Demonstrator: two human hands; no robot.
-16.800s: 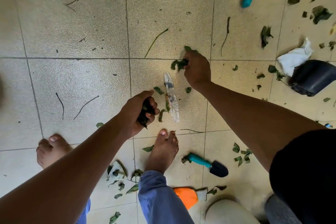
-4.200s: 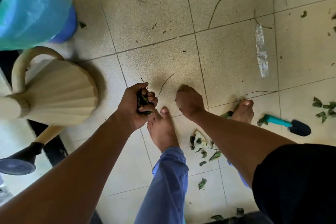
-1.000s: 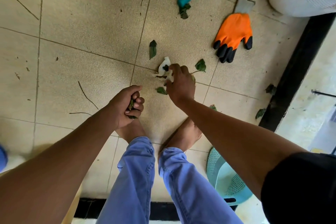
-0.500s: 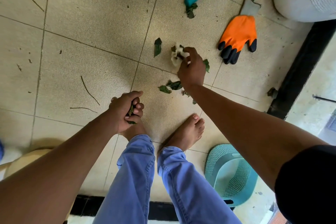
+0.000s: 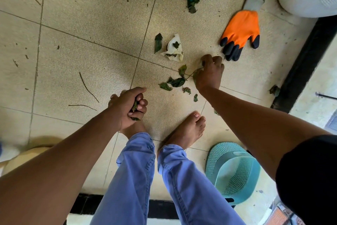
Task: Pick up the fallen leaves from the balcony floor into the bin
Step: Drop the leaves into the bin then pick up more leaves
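left hand: fingers clenched on a bunch of leaves
right hand: leafy twig pinched on the floor tiles

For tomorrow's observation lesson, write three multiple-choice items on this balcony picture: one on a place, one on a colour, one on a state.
1. Where does the white scrap lie?
A. inside the basket
B. on the tiles beyond the right hand
C. under a foot

2. What colour is the glove's palm?
A. orange
B. blue
C. white

3. What is the left hand doing?
A. lying flat on the tiles
B. holding the trowel
C. gripping leaves

Answers: 1 B, it lies on bare tile past the right hand; 2 A, orange with black fingertips; 3 C, green leaves show between its curled fingers.
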